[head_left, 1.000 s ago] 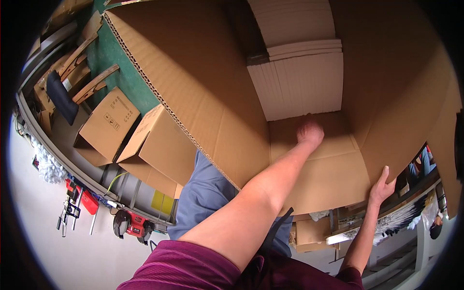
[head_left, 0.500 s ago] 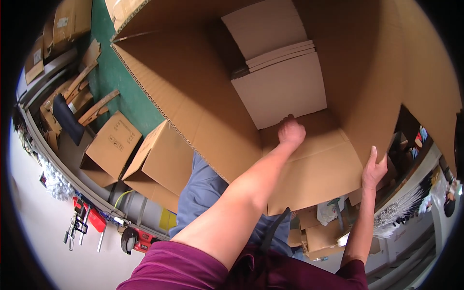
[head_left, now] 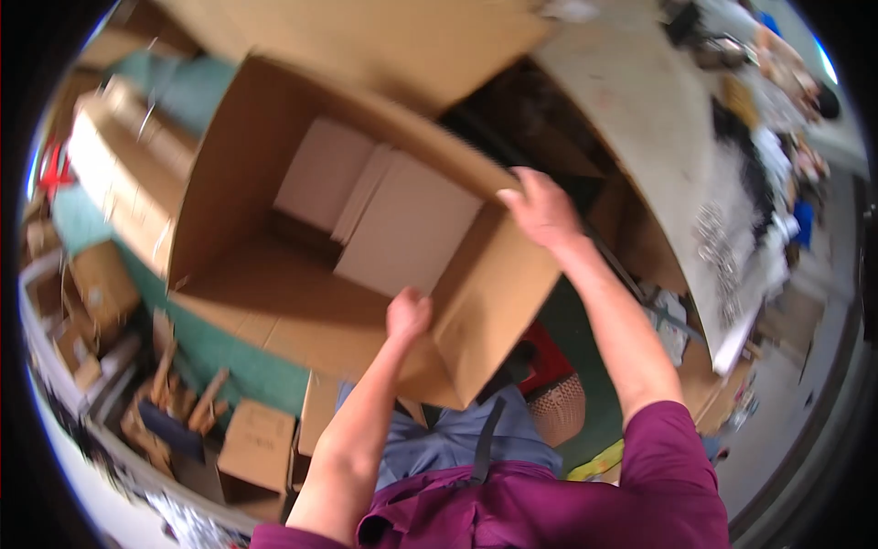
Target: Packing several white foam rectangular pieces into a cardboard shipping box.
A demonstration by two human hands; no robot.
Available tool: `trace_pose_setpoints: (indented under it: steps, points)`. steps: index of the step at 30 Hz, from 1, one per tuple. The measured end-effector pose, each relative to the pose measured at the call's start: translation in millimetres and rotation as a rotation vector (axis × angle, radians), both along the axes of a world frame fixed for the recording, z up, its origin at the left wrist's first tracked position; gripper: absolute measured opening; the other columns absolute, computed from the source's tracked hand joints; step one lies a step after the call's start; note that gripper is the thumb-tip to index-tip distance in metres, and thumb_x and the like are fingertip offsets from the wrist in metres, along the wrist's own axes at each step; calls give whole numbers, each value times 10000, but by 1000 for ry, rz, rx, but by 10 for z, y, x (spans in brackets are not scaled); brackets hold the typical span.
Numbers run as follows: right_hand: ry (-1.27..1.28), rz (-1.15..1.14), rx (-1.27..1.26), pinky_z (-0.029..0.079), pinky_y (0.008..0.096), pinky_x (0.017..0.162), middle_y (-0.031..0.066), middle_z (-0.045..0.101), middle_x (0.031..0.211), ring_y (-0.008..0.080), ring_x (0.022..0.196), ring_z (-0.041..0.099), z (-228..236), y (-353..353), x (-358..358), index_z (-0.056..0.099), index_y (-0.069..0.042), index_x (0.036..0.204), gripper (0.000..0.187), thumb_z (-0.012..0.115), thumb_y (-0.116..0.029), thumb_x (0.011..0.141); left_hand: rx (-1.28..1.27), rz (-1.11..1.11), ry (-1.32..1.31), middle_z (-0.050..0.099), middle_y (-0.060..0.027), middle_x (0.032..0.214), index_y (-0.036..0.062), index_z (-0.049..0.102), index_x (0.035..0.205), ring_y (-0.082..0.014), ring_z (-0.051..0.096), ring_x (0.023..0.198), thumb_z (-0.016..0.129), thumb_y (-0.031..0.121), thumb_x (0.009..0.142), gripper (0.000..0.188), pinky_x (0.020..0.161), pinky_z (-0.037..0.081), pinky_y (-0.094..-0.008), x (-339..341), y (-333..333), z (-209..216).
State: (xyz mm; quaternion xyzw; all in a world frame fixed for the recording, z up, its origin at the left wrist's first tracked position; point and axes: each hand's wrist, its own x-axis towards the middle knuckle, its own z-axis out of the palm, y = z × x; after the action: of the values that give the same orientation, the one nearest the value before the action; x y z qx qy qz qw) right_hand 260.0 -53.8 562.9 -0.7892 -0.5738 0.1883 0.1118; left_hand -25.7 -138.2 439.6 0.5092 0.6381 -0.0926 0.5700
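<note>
A large open cardboard box (head_left: pixel 274 293) tilts in front of me, its opening toward me. Inside lie flat pale boards or sheets (head_left: pixel 412 215), several of them overlapping. My left hand (head_left: pixel 409 314) is closed in a fist over the box's near side, next to the lower edge of the pale boards; what its fingers hold, if anything, is hidden. At the box's right rim, my right hand (head_left: pixel 542 210) grips the cardboard wall, the fingertips partly blurred.
A worktable (head_left: pixel 631 101) with piled goods curves along the right. A wide cardboard sheet (head_left: pixel 366 37) lies beyond the box. To the left are a long carton (head_left: pixel 128 165) and smaller boxes (head_left: pixel 258 444) on the green floor. A woven basket (head_left: pixel 556 412) stands by my legs.
The view has swung to the right, and the box looks farther off and turned. My right hand has gone from the box's lower right edge up to its right rim. My left hand stays closed.
</note>
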Motion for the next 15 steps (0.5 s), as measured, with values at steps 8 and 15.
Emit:
trace_pose_setpoints:
  steps: [8, 15]
  points:
    - [-266, -98, 525, 520, 408, 852, 147, 647, 1061, 332, 995, 621, 1088, -747, 840, 626, -22, 1063, 292, 706, -196, 843, 139, -123, -139, 707, -211, 931, -53, 653, 1030, -298, 691, 883, 652, 242, 856, 343, 812, 533, -373, -324, -176, 559]
    - [-384, -250, 489, 487, 422, 859, 166, 635, 1017, 350, 1002, 595, 927, -1247, 1935, 612, -22, 1057, 278, 628, -259, 912, 0, -169, -359, 689, -232, 1042, -60, 608, 1142, -302, 681, 970, 698, 356, 881, 500, 847, 529, -361, 98, -624, 1082]
